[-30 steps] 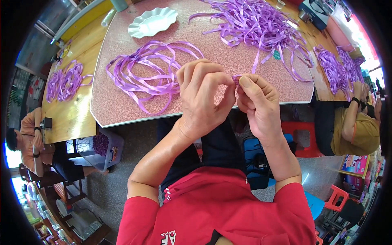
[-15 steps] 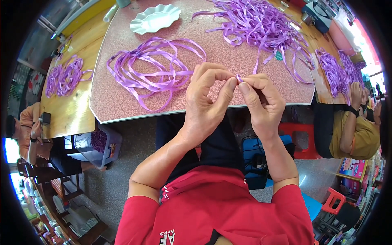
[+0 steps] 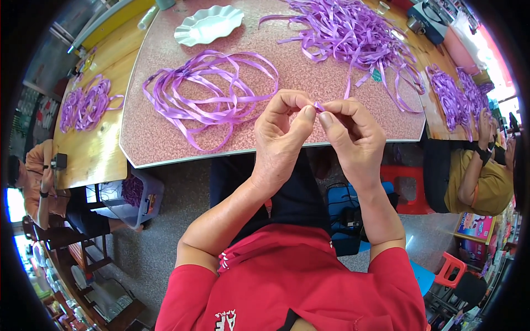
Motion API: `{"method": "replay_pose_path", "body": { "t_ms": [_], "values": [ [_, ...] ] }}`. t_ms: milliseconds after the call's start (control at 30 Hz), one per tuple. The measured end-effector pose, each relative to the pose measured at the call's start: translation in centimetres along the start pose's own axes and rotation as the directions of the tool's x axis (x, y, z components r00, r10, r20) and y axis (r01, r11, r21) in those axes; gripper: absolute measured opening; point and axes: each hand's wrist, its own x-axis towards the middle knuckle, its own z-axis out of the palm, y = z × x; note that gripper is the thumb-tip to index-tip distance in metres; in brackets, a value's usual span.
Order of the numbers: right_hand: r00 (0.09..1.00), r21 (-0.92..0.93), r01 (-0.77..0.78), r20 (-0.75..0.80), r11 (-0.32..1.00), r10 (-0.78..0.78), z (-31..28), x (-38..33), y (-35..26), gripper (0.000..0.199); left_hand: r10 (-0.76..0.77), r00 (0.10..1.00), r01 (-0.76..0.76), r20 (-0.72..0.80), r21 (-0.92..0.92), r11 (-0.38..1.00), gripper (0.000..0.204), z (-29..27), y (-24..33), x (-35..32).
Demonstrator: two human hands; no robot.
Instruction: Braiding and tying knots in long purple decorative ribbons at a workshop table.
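Thumb and forefinger of my left hand [image 3: 280,135] are pinched on a small bit of purple ribbon [image 3: 318,106]. My right hand [image 3: 353,135] pinches the same bit from the other side, the fingertips of both hands nearly touching. Both hands are above the near edge of the pink speckled table [image 3: 182,146]. Loose loops of purple ribbon [image 3: 190,102] lie on the table left of my hands. Beyond them to the right is a big tangled heap of purple ribbons [image 3: 353,38], with one strand hanging toward my right hand.
A white scalloped dish [image 3: 208,26] stands at the far left of the table. More ribbon bundles lie on the side tables, left [image 3: 88,105] and right [image 3: 450,99]. A person sits at each side. A clear plastic bin [image 3: 148,201] and a red stool [image 3: 408,190] are on the floor.
My left hand has shifted slightly, its wrist turned more upright, and the pinched ribbon has moved a little left. The person on the right has moved their hands a little.
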Motion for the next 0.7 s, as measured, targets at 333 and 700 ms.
{"method": "replay_pose_path", "body": {
  "t_ms": [333, 700],
  "values": [
    [0.983, -0.319, 0.177, 0.108, 0.931, -0.150, -1.0, -0.2, -0.6, 0.018, 0.032, 0.999, -0.031, -0.006, 0.020, 0.999, 0.006, -0.2, 0.1, -0.1],
    [0.989, -0.258, 0.150, 0.050, 0.954, -0.142, -0.9, -0.1, -0.9, 0.015, 0.224, 0.959, -0.276, 0.174, 0.390, 0.879, 0.023, -1.2, 0.6, 0.0]
  ]
}}
